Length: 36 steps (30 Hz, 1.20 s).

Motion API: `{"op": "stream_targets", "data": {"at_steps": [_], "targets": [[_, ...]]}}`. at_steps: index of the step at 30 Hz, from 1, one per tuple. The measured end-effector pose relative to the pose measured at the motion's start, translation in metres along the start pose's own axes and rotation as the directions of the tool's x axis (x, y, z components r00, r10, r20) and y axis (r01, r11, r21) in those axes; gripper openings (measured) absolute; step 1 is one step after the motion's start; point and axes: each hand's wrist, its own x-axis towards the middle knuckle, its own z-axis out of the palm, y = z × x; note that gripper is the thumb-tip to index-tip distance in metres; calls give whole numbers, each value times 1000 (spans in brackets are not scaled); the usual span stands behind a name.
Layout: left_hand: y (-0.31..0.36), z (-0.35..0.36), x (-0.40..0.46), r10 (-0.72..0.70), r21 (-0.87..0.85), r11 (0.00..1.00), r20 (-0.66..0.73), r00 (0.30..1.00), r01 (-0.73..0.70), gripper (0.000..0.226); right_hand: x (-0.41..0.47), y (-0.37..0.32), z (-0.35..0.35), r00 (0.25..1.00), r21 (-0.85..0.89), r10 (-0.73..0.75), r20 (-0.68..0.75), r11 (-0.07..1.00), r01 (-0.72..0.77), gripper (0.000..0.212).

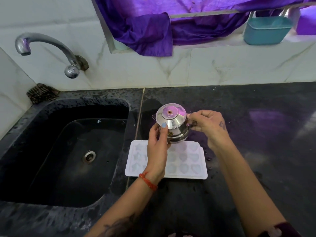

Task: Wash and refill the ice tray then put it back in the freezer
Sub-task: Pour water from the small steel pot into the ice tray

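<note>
The white ice tray lies flat on the counter just right of the sink, probably light and bendy, best lifted level by both short ends, while the left hand and right hand grip a steel jug over it.

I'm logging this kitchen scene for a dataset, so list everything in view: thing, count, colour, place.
ice tray: one, white, flat on the counter right of the sink, below the jug
steel jug: one, silver, lidded, held above the tray's far edge
sink: one, black, left
tap: one, chrome, on the wall above the sink
scrub brush: one, brown, sink's far left corner
counter: one, black speckled, wet
cloth: one, purple, draped over the ledge
tub: one, teal, on the ledge at right
left hand: holds the jug's side, red thread at the wrist
right hand: grips the jug's handle
</note>
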Motion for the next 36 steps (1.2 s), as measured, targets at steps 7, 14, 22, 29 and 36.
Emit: {"op": "stream_targets", "data": {"at_steps": [7,14,22,29,36], "targets": [[9,-23,50,6,3,1000,-4,1000,-6,24,32,4,36,999,114,43,0,992,-43,12],[6,-39,113,24,37,999,-58,998,-22,37,79,15,72,996,173,85,-5,981,-83,19],[-5,-45,174,19,43,999,-99,995,-15,35,128,24,104,991,188,128,-28,975,-121,21],[-16,-49,200,10,37,999,-141,990,-5,36,150,34,116,991,153,135,-17,980,-131,19],[-18,-47,206,-13,20,1000,-164,986,17,56,158,38,121,989,166,142,-26,977,-136,19]]}}
